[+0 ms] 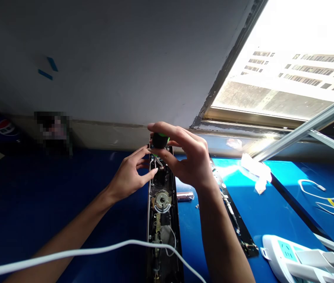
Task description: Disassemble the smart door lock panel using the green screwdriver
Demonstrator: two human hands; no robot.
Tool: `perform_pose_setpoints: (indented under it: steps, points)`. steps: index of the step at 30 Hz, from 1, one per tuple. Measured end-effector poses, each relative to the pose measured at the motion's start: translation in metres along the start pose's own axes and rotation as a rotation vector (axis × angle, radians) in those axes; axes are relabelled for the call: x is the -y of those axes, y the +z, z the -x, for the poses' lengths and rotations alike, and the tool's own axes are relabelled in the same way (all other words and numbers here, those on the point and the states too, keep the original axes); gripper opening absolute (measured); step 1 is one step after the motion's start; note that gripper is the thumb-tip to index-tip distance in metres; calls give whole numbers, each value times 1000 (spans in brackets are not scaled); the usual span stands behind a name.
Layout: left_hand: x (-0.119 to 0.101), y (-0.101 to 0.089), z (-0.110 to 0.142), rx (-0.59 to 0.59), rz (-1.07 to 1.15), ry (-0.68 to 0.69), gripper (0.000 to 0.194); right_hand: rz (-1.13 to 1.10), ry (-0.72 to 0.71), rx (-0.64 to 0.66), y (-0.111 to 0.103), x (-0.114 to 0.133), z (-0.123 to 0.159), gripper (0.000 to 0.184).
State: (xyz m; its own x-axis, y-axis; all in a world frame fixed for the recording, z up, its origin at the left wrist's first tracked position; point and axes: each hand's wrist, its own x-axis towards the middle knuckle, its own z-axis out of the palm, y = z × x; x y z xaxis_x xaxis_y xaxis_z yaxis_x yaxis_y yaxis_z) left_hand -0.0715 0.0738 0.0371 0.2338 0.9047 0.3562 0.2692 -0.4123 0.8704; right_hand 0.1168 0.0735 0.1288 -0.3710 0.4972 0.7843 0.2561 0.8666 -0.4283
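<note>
A long, narrow black device housing (pixel 176 232), which looks like an opened door lock body, lies lengthwise in front of me. Inside it are a round metal part (pixel 162 200) and thin white wires (pixel 158 162). My right hand (pixel 192 159) is closed around the black-and-green handle of a screwdriver (pixel 160 140), held upright over the far end of the housing; its tip is hidden. My left hand (pixel 128 177) rests against the housing's left side near that end. Its fingers reach over the edge, with the thumb by the wires.
Right of the housing are a small metallic cylinder (pixel 185 196), tiny screws (pixel 197 206) and a second long black panel (pixel 243 232). A white power strip (pixel 275 251) with plugs sits at lower right. A white cable (pixel 96 250) crosses the foreground. Wall and window stand behind the blue table (pixel 119 239).
</note>
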Motion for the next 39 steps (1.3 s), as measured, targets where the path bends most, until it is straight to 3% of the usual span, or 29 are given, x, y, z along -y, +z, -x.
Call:
perform_pose_setpoints:
  steps: [9,12,15,20,25,28,31,39]
  points:
    - [-13,-1,1,30,-128,-8,48,-32,58,-130,-5,-4,6,43]
    - [-22,1,1,-33,-288,1,50,-32,43,-237,-21,-1,6,44]
    - [-37,7,1,-102,-440,87,44,63,102,-235,-45,6,6,43]
    - [-61,22,2,-14,-460,284,38,150,242,-110,-87,15,16,39]
    - [-59,43,9,273,-431,411,24,144,513,196,-113,11,31,26]
    - [-50,57,14,391,-468,505,24,96,663,330,-119,1,38,26]
    - [-41,68,16,446,-512,563,27,73,710,348,-120,-10,43,25]
    - [-33,72,16,456,-555,609,31,153,740,468,-117,-24,45,25]
